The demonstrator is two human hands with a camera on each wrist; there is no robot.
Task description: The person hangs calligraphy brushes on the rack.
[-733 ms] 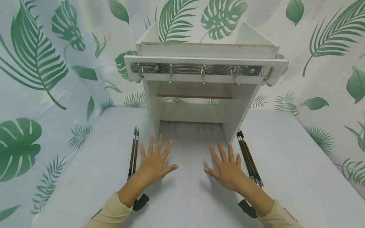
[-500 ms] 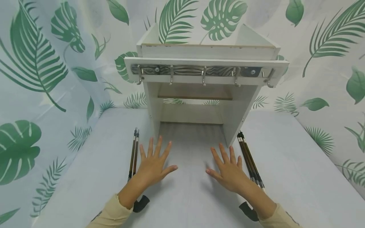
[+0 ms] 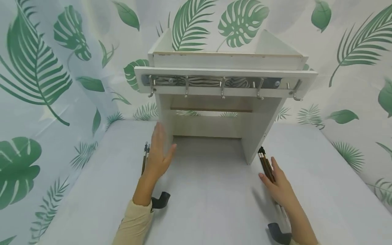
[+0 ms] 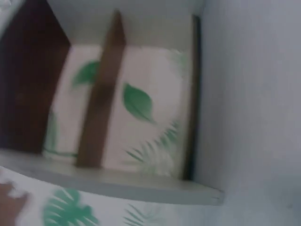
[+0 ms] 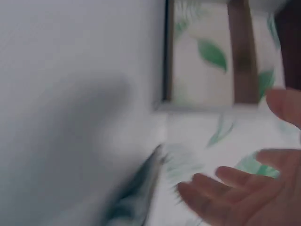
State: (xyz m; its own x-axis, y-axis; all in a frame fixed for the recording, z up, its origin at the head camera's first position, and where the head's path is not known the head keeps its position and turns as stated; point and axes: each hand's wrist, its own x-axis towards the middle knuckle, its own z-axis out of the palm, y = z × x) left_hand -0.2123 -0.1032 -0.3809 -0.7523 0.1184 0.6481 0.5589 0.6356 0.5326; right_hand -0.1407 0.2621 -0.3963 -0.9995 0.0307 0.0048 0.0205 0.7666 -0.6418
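Note:
My left hand (image 3: 157, 154) is raised with straight fingers at the left side panel of a white wooden stand (image 3: 226, 63). Slim dark calligraphy brushes (image 3: 144, 162) with end loops lie partly hidden behind that hand. At right, my right hand (image 3: 280, 185) hovers over a second group of brushes (image 3: 265, 166), thumb spread from the fingers. It holds nothing; in the right wrist view its palm and fingers (image 5: 207, 190) show relaxed beside the blurred brushes (image 5: 136, 193). A metal strip with several hooks (image 3: 222, 87) runs along the stand's front.
A black curved piece (image 3: 160, 200) like a pipe bowl lies by the left forearm, and a similar black piece (image 3: 278, 234) by the right. The white table (image 3: 211, 200) meets a leaf-printed cloth backdrop (image 3: 340, 85). The stand has open shelves (image 3: 208, 126).
Both hands leave their flat, spread pose over the table. My left hand has moved up toward the stand's left panel; my right has shifted right, over the brushes, and turned on its side.

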